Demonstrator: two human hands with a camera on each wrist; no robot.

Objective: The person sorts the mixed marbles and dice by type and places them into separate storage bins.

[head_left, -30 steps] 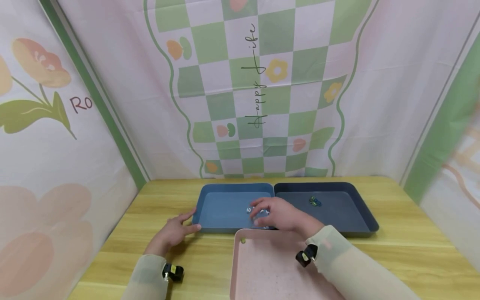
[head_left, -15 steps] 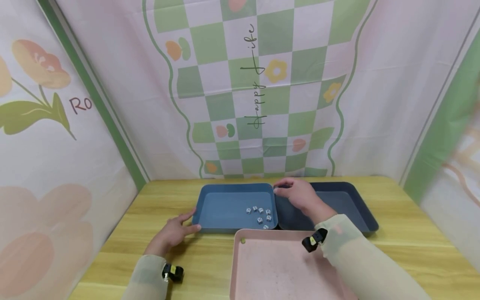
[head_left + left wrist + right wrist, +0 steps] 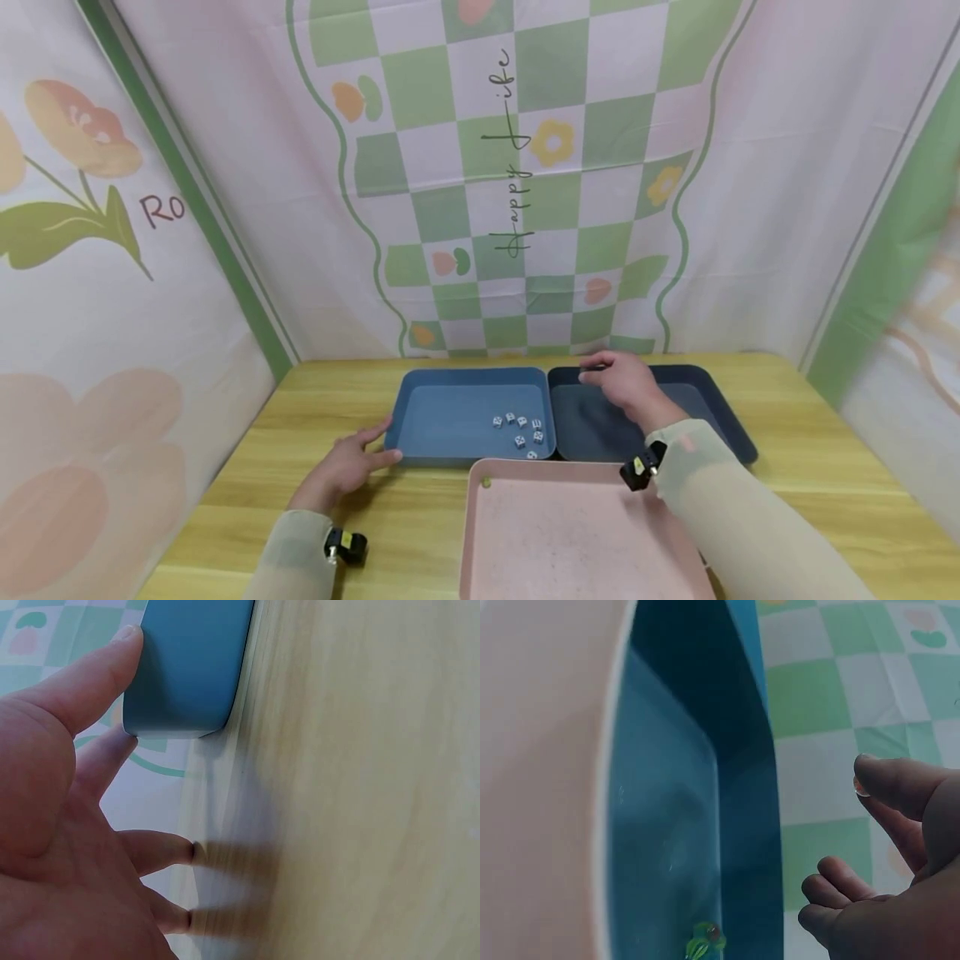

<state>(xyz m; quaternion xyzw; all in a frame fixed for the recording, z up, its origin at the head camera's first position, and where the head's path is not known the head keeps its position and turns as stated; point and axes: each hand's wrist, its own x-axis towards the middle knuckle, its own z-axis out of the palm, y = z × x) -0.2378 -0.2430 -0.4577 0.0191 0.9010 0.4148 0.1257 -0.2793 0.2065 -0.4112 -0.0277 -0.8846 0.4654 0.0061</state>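
My left hand steadies the left end of the blue tray, its thumb and a finger at the rim; in the left wrist view its other fingers rest on the table. Several white dice lie in that tray's right half. Above the far left part of the dark navy tray is my right hand. Its thumb and index fingertip meet around what looks like a small glassy piece, mostly hidden. Green glass marbles lie in the dark tray, covered by the hand in the head view.
A pink tray sits in front of the other two, with a small yellow-green piece in its far left corner. All stand on a wood-grain table. A patterned curtain hangs behind the table's far edge.
My right hand has moved from over the dice in the blue tray to the right, over the dark tray, its fingertips coming together. The left hand has stayed at the blue tray.
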